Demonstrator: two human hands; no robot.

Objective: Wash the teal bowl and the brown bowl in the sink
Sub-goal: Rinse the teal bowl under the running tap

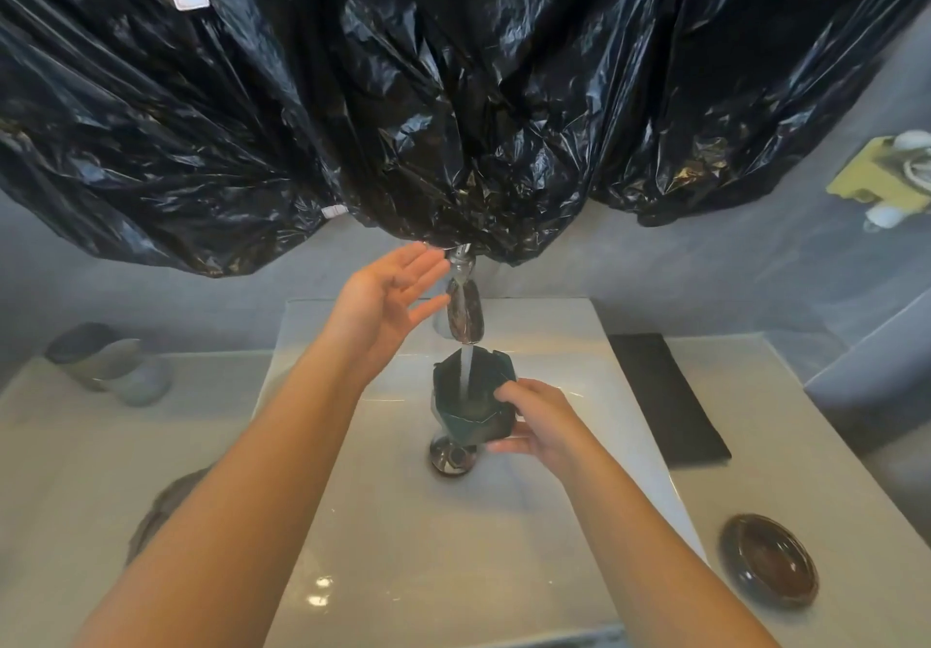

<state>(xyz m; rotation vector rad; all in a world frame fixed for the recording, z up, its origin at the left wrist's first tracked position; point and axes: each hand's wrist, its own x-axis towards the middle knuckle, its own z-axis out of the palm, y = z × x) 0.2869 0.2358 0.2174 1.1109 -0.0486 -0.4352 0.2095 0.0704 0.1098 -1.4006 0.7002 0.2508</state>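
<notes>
Teal bowl (471, 395) is held tipped in the right hand (541, 421), fingers and thumb clasping its right side. That lets the stream from the faucet (464, 310) fall straight into it above the drain (451, 456) of the sink (453, 547). The left hand (388, 300) hovers beside the faucet's top, fingers straight and holding nothing (probably there to work the tap), while the brown bowl (770, 561) lies on the counter right of the basin, apparently not yet washed.
</notes>
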